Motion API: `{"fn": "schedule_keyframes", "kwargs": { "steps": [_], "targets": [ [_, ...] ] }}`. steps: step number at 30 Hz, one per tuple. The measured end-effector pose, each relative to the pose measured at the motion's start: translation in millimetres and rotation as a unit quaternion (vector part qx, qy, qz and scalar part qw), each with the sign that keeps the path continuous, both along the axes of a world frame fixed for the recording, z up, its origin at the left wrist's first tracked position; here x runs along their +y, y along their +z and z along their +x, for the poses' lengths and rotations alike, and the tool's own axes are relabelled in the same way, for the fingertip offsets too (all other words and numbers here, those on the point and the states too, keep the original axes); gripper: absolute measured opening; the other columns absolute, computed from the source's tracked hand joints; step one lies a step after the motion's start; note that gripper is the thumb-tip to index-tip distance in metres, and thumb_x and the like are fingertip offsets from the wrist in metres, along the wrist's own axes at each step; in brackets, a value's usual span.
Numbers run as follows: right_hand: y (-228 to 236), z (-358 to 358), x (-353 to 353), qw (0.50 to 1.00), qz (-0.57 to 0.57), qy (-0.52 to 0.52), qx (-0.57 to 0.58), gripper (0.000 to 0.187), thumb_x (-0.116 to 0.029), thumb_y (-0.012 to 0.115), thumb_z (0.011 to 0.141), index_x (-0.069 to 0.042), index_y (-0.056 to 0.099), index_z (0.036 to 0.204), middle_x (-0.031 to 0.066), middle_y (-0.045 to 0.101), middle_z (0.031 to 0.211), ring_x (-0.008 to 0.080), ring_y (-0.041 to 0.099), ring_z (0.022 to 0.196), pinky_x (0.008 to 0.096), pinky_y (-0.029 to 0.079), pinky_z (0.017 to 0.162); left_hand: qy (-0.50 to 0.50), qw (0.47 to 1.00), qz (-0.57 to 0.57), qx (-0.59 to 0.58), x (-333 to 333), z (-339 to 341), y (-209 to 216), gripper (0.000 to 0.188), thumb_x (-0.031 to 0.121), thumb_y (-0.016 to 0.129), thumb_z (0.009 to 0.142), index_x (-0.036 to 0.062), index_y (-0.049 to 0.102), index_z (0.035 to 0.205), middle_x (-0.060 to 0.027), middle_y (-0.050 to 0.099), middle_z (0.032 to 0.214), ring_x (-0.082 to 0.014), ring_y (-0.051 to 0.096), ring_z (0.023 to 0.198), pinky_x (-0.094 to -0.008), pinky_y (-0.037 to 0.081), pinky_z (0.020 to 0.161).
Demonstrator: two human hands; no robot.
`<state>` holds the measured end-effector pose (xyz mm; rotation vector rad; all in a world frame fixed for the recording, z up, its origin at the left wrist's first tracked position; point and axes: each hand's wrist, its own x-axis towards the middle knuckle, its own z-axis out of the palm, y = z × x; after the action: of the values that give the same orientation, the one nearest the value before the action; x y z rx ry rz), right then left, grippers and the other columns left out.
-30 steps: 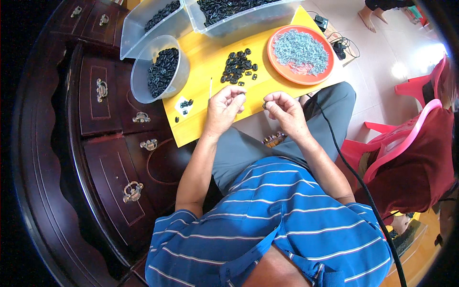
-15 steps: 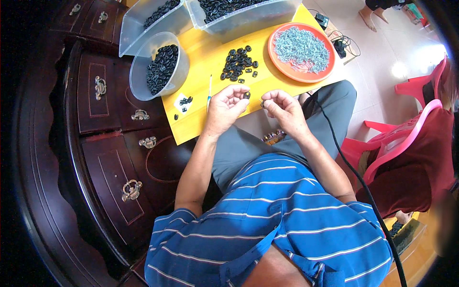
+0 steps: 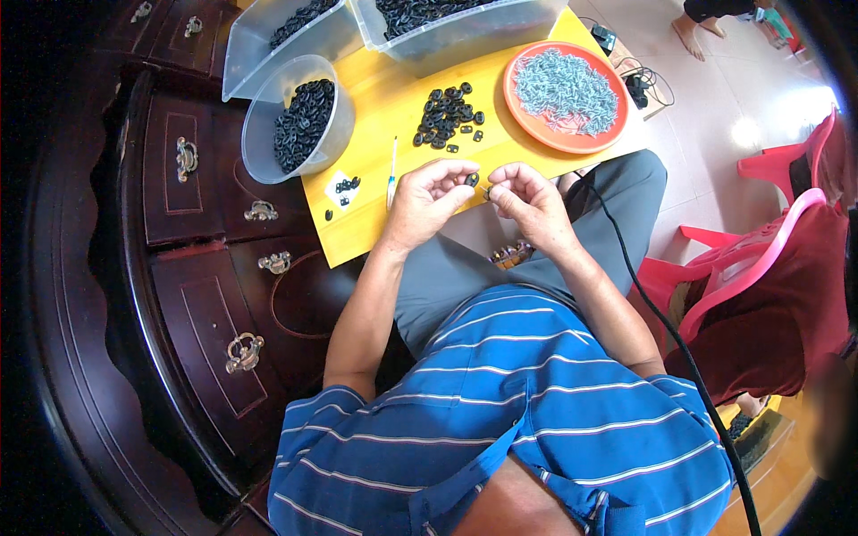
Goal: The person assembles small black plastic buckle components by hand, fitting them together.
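The left hand [image 3: 433,198] is curled up, with its thumb and fingers pinched on a small black piece [image 3: 471,180]. The right hand [image 3: 534,204] is curled too, and its thumb and pointing finger are squeezed around something tiny and thin, but it is too small to tell what it is. The two hands are near each other, over the near edge of a yellow table [image 3: 357,234], and the black piece is between them, at the left hand's fingertips. On the table, past the hands, sits a loose pile of black pieces [image 3: 444,118]. To the right of the pile is a round orange plate [image 3: 512,109] full of small silvery bits [image 3: 567,89]. To the left is a round see-through tub [image 3: 259,134] with lots of black bits [image 3: 304,125] inside. Two big see-through bins [image 3: 447,52] stand at the far side, and they have black bits in them too. A thin stick with white and blue on it [image 3: 392,165] lies just beside the left hand. Farther left, a few little black bits [image 3: 347,185] lie on a white patch [image 3: 334,193]
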<state>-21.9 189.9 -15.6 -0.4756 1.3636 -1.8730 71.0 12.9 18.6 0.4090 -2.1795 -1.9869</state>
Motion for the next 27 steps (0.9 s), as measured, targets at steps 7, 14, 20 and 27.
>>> {"fn": "schedule_keyframes", "kwargs": {
  "steps": [7,14,20,27],
  "targets": [
    [-3.8,-0.4,-0.1,1.0,-0.004,0.003,-0.005,0.018,-0.009,0.062,0.096,-0.003,0.057,0.112,-0.0022,0.059,0.088,0.0047,0.054,0.076,0.0205,0.047,0.068,-0.024,1.0,-0.014,-0.011,0.3,0.2,3.1,0.029,-0.002,0.069,0.084,0.0028,0.069,0.112,0.0028,0.064,0.09,-0.0031,0.057,0.077,-0.0192,0.05,0.072],
    [-2.4,0.8,0.2,1.0,-0.005,0.003,-0.009,0.018,-0.01,0.062,0.096,-0.003,0.057,0.112,-0.0026,0.058,0.088,0.0043,0.053,0.075,0.0203,0.046,0.067,-0.034,0.999,-0.023,-0.015,-1.2,0.1,2.8,0.029,-0.002,0.069,0.084,0.0027,0.069,0.112,0.0028,0.064,0.09,-0.0033,0.057,0.076,-0.0197,0.05,0.071],
    [-1.9,0.7,1.1,1.0,-0.003,0.008,-0.006,0.018,-0.01,0.062,0.096,-0.004,0.057,0.112,-0.0034,0.058,0.087,0.0038,0.053,0.075,0.0198,0.046,0.067,-0.044,0.999,-0.025,-0.008,-1.1,-0.1,6.5,0.029,-0.002,0.069,0.084,0.0027,0.069,0.112,0.0023,0.065,0.091,-0.0035,0.057,0.076,-0.0198,0.05,0.071],
    [-0.8,1.3,2.4,1.0,-0.003,0.009,-0.011,0.018,-0.01,0.062,0.096,-0.004,0.057,0.112,-0.0035,0.059,0.087,0.0035,0.053,0.075,0.0194,0.046,0.067,-0.045,0.999,0.025,-0.017,-1.4,0.9,-1.5,0.029,-0.001,0.067,0.086,0.0016,0.068,0.115,0.0013,0.066,0.092,-0.0042,0.058,0.078,-0.0202,0.051,0.073]
  ]
}}
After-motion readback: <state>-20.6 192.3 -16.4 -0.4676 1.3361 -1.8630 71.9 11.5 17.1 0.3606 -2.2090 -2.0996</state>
